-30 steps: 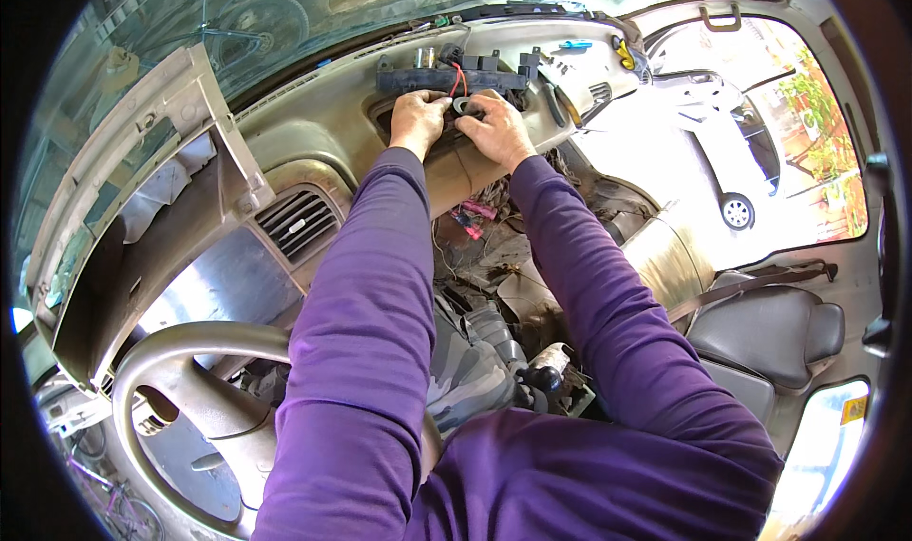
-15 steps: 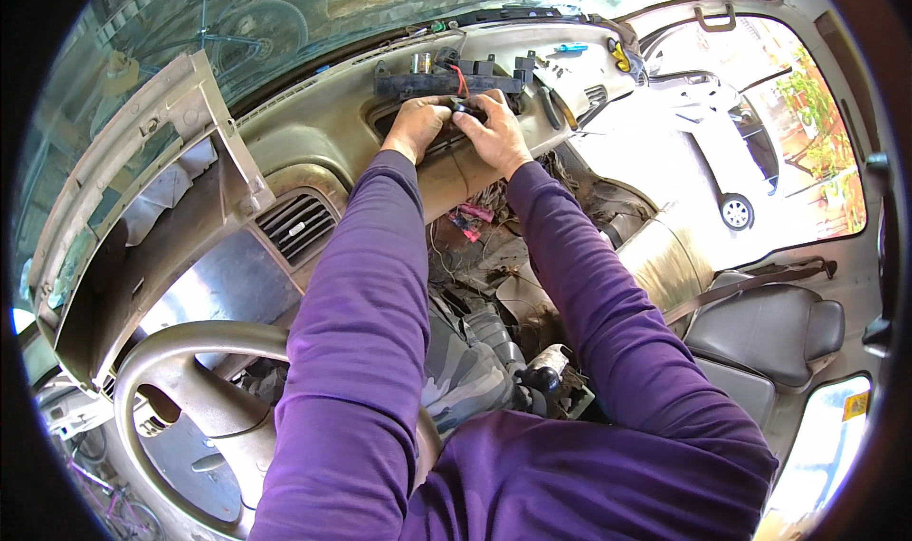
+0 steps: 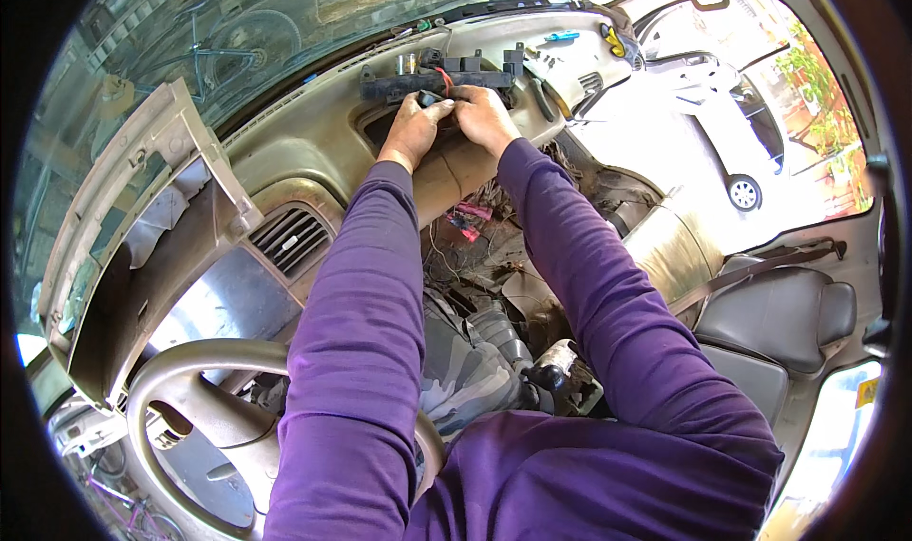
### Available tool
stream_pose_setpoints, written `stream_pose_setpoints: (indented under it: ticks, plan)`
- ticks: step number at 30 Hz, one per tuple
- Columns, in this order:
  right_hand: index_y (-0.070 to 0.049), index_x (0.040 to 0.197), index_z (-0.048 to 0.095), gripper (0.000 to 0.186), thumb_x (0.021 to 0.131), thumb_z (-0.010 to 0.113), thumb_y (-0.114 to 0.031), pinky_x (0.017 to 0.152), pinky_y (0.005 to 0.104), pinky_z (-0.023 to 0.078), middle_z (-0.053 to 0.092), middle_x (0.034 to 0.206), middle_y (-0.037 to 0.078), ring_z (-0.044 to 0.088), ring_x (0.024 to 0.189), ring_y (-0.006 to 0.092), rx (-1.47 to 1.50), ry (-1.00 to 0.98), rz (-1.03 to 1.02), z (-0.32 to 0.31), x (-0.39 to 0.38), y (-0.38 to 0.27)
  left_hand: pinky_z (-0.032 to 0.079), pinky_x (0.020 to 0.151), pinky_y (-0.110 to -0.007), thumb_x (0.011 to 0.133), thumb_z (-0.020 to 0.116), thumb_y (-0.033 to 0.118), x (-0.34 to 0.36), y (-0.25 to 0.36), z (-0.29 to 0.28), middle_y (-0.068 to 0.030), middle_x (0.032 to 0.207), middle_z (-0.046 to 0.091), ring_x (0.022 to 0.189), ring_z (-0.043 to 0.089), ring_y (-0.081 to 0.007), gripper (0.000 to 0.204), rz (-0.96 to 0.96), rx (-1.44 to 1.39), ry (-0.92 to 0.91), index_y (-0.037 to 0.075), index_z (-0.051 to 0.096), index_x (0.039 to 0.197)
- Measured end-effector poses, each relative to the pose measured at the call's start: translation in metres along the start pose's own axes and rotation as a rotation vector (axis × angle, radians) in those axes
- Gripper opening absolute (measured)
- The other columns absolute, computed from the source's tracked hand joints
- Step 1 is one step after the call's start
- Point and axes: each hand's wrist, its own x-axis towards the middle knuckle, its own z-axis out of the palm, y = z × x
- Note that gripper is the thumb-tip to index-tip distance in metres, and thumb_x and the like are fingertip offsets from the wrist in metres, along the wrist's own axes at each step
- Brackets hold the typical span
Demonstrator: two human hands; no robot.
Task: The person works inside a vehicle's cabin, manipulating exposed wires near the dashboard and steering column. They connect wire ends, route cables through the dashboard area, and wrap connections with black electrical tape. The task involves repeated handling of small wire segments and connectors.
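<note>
Both purple-sleeved arms reach forward to the dashboard. My left hand point(image 3: 410, 131) is closed, pinching a small dark part point(image 3: 430, 97) between thumb and fingers. Close against it, my right hand point(image 3: 483, 118) is closed too, its fingertips by a red wire point(image 3: 445, 78); what they grip is hidden. Just beyond the hands, a long black relay-and-fuse block point(image 3: 385, 87) lies across the dashboard top. The red wire rises in front of this block. Under my hands is a dark rectangular opening point(image 3: 372, 131) in the dashboard.
A steering wheel point(image 3: 204, 353) and a lifted instrument-panel surround point(image 3: 185, 113) are at left. On the dashboard lie a blue tool point(image 3: 562, 36), yellow-and-black pliers point(image 3: 614, 39) and a dark-handled tool point(image 3: 543, 102). Loose wiring with pink pieces point(image 3: 467, 220) hangs below. The windshield curves close beyond.
The dark part between my hands now sits in my left fingers, a little further left. My right fingers have turned more inward toward the red wire. The whole view has shifted slightly.
</note>
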Motion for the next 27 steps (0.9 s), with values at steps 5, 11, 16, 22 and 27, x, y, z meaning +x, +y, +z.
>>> stream_pose_setpoints:
  ticks: [5, 11, 16, 22, 27]
  plan:
    - [0.004, 0.113, 0.072, 0.033, 0.085, 0.060, -0.009, 0.092, 0.0352, 0.052, 0.074, 0.105, 0.023, 0.072, 0.099, 0.0286, 0.073, 0.027, 0.012, -0.003, -0.009, -0.017, 0.049, 0.098, -0.035, 0.096, 0.061, 0.016, 0.002, -0.008, -0.003, -0.0079, 0.111, 0.070, 0.104, 0.066, -0.0200, 0.022, -0.050, -0.188, 0.017, 0.003, 0.067, 0.114]
    - [0.007, 0.118, 0.069, 0.035, 0.089, 0.058, -0.008, 0.090, 0.0307, 0.051, 0.074, 0.106, 0.016, 0.066, 0.097, 0.0181, 0.103, -0.066, 0.037, -0.001, -0.004, -0.014, 0.049, 0.090, -0.031, 0.085, 0.061, 0.007, 0.010, -0.016, -0.023, -0.0055, 0.102, 0.069, 0.093, 0.064, -0.0193, 0.023, -0.068, -0.325, -0.061, 0.001, 0.068, 0.106]
    - [0.004, 0.113, 0.072, 0.031, 0.088, 0.060, -0.010, 0.090, 0.0348, 0.053, 0.075, 0.104, 0.018, 0.071, 0.096, 0.0262, 0.025, 0.017, -0.087, -0.005, -0.003, 0.001, 0.050, 0.093, -0.032, 0.081, 0.066, 0.005, -0.004, 0.004, -0.010, -0.0059, 0.105, 0.068, 0.100, 0.065, -0.0186, 0.034, -0.010, -0.050, 0.031, 0.000, 0.064, 0.115]
    - [0.001, 0.119, 0.068, 0.037, 0.090, 0.070, -0.021, 0.085, 0.0320, 0.054, 0.073, 0.097, 0.008, 0.068, 0.090, 0.0204, 0.347, -0.111, 0.072, -0.019, -0.017, -0.016, 0.053, 0.089, -0.032, 0.070, 0.081, 0.007, -0.016, 0.012, -0.005, -0.0109, 0.107, 0.067, 0.095, 0.065, -0.0190, 0.059, 0.051, 0.141, 0.146, 0.000, 0.053, 0.121]
    - [0.002, 0.115, 0.070, 0.039, 0.087, 0.077, -0.025, 0.088, 0.0303, 0.052, 0.074, 0.100, 0.009, 0.067, 0.095, 0.0159, 0.179, -0.099, -0.091, -0.020, -0.025, -0.014, 0.050, 0.093, -0.035, 0.061, 0.091, 0.025, -0.017, 0.014, 0.004, -0.0149, 0.109, 0.066, 0.103, 0.063, -0.0250, 0.079, 0.073, 0.400, 0.052, -0.001, 0.050, 0.124]
